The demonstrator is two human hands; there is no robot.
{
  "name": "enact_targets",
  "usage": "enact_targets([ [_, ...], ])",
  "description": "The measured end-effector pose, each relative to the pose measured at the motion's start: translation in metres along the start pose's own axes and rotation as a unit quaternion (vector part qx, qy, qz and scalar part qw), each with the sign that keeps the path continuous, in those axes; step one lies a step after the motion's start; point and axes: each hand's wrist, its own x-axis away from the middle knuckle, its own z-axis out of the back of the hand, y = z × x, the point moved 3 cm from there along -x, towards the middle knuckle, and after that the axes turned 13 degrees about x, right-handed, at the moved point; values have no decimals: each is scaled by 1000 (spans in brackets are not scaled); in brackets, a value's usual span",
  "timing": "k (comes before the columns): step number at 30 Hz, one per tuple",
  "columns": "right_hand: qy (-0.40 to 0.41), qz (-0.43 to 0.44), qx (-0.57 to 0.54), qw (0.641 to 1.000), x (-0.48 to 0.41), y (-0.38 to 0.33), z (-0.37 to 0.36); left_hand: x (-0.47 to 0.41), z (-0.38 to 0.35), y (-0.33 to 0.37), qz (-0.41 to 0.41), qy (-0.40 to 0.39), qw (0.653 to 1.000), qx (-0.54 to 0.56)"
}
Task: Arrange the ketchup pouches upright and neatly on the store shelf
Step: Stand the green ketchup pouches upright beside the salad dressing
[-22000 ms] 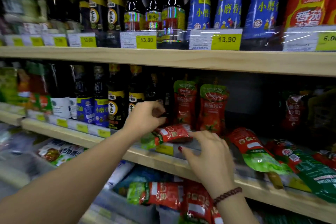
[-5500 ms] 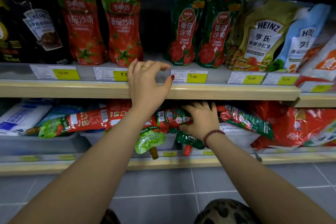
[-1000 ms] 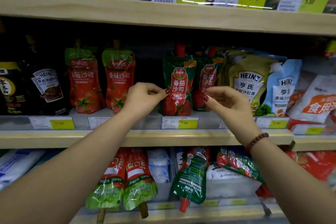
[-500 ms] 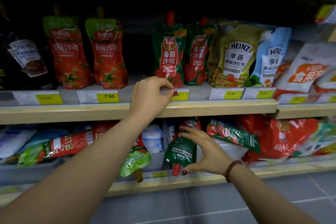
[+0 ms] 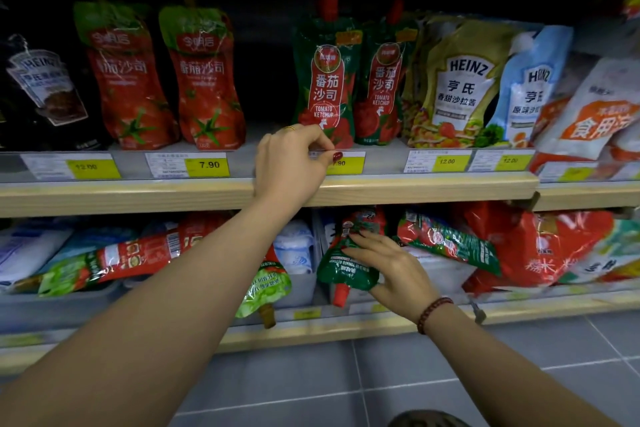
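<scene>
Upper shelf [image 5: 415, 189]: we count four ketchup pouches standing upright, two red with green tops [image 5: 207, 80] at left, two dark green [image 5: 325, 80] at centre, spouts up
Left hand [image 5: 292, 163]: we see it resting on the shelf's front edge, fingers curled over the price-label strip [image 5: 194, 165], thumb tip on a yellow tag; it grips no pouch
Right hand [image 5: 391, 267]: fingers spread and wrapped around a dark green ketchup pouch [image 5: 346, 267] on the lower shelf [image 5: 346, 329]
Held pouch: upside down, red cap [image 5: 340, 295] pointing down past the front of its grey bin [image 5: 301, 291]
Lower shelf, others: one red-and-green pouch [image 5: 114, 260] lying flat at left, another [image 5: 265, 288] hanging spout down, a third [image 5: 446, 246] slanted to the right of our right hand
Neighbours: Heinz salad dressing pouches [image 5: 460, 83] just right of the upright green pair
</scene>
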Motion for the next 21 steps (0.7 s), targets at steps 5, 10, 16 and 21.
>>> enact_targets([
  [5,159,43,47,985,-7,-10,36,1,2,0,-9,-8,1000,0],
  [10,217,-58,-101,969,-24,-9,87,-1,11,4,-12,-34,996,76],
  [16,105,-177,-352,913,-57,1,130,1,16,27,26,-130,962,237],
  [21,130,-151,-422,884,-85,-3,166,3,13,34,96,-221,904,353],
])
